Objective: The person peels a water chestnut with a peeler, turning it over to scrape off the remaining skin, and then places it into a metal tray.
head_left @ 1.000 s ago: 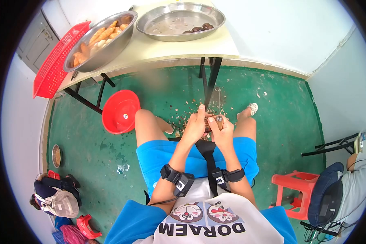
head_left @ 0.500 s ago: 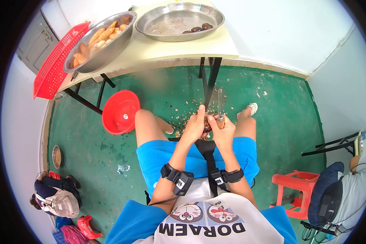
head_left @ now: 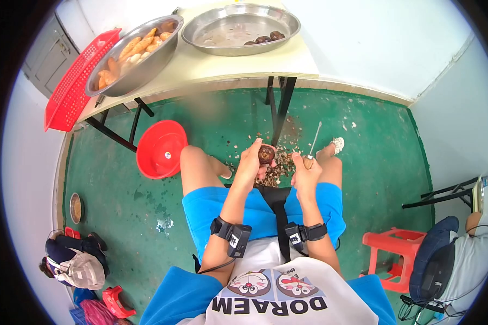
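My left hand (head_left: 250, 160) is wrapped round a round dark-brown piece (head_left: 266, 155), with patches of lighter brown on its upper face. It looks like a root or tuber, but I cannot tell the kind. To its right, my right hand (head_left: 306, 174) grips the wooden handle of a knife (head_left: 315, 140). The narrow metal blade points up and away from me, apart from the brown piece. Brown and pale peelings (head_left: 279, 172) litter the floor beneath both hands.
Ahead stands a table (head_left: 222, 67) with a round metal tray (head_left: 228, 51) holding several dark-brown pieces, a metal basin (head_left: 141, 81) of orange and pale pieces, and a red basket (head_left: 65, 92). A red tub (head_left: 160, 165) sits left; a red stool (head_left: 390, 244) and a person (head_left: 469, 260) are right.
My hands were together over the brown piece and have moved apart. The knife has shifted right, its blade now tilted right and seen edge-on. More of the brown piece shows.
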{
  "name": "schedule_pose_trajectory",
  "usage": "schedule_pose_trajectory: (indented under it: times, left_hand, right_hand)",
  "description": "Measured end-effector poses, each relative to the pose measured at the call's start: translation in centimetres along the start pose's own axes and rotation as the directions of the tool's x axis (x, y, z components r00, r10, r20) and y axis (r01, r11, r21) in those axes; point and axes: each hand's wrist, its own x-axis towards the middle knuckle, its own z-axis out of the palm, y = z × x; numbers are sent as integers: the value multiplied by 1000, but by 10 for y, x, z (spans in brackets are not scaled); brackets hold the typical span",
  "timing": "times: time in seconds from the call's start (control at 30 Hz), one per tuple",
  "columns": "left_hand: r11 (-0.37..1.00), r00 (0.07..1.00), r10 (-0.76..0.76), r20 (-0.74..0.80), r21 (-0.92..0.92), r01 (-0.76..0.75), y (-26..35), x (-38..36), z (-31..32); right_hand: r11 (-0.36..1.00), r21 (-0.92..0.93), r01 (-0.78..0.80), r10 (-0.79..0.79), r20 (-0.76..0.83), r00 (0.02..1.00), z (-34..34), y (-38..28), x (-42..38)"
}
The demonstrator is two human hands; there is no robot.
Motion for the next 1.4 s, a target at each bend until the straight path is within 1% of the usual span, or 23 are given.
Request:
schedule_pose_trajectory:
  times: [0.03,0.07,0.13,0.17,0.23,0.27,0.33,0.37,0.43,0.47,0.53,0.57,0.63,0.77,0.83,0.87,0.93,1.07,1.13,1.17,1.23,1.33,1.4]
  left_hand:
    - [998,1000,-1,-3,-60,0,0,0,-1]
    - [998,1000,0,-3,-61,0,0,0,-1]
    - [997,1000,12,0,-71,-12,1,-1,-1]
    - [997,1000,12,0,-71,-12,0,0,-2]
    - [995,1000,17,27,-101,-14,-1,0,-3]
    - [995,999,17,27,-102,-15,-1,0,-3]
    - [989,999,-11,48,-147,18,-1,0,-4]
    - [989,999,-10,48,-147,17,0,0,-5]
    - [979,999,-31,42,-201,39,0,1,-4]
    - [979,999,-31,42,-201,39,-1,1,-5]
    - [971,992,-8,129,-236,38,-5,2,-8]
    - [971,992,-8,128,-236,38,-6,3,-8]
    - [957,991,-1,134,-287,40,-8,5,-5]
    - [946,986,17,165,-322,37,-13,8,-6]
    - [924,986,29,167,-381,37,-14,9,-6]
    - [924,986,29,166,-381,37,-14,9,-7]
    - [908,986,32,163,-417,39,-14,10,-7]
    - [894,989,35,145,-447,33,-15,9,-2]
    - [853,998,64,21,-520,-43,-18,9,5]
    - [853,998,64,21,-520,-43,-20,9,7]
    - [842,996,83,-35,-532,-89,-22,10,9]
    - [824,997,34,-73,-562,-70,-20,10,9]
    - [816,997,27,-67,-575,-61,-18,9,8]
  right_hand:
    - [1000,-6,-22,22,-24,999,-1,1,1]
    - [1000,-7,-22,21,-23,1000,-2,2,2]
    - [996,-93,5,-8,-30,1000,-3,2,1]
    - [996,-94,5,-8,-30,1000,-4,8,4]
    - [912,-304,276,-285,14,958,-4,17,10]
    - [912,-304,277,-286,15,958,-6,21,12]
    - [949,-286,129,-142,-25,990,-4,14,7]
    - [949,-286,129,-142,-24,990,-4,19,10]
    - [929,-270,253,-260,12,966,-2,24,13]
    - [929,-271,253,-260,11,966,-4,26,14]
    - [999,-25,39,-37,64,997,3,-2,-2]
    - [999,-25,38,-36,65,997,5,-7,-5]
    - [996,83,-15,5,115,993,8,-13,-8]
    - [995,101,-4,-6,103,995,9,-12,-9]
    - [994,96,54,-59,50,997,8,-9,-6]
    - [994,96,54,-59,51,997,7,-8,-5]
    - [997,71,-1,-4,67,998,5,-7,-5]
    - [996,67,-53,45,118,992,8,-11,-9]
    - [993,122,6,-26,168,985,11,-12,-12]
    - [993,118,10,-30,166,986,12,-11,-12]
    - [994,109,9,-27,161,987,10,-8,-11]
    - [996,88,-6,-5,130,992,8,-5,-8]
    - [997,77,-22,13,106,994,7,-5,-7]
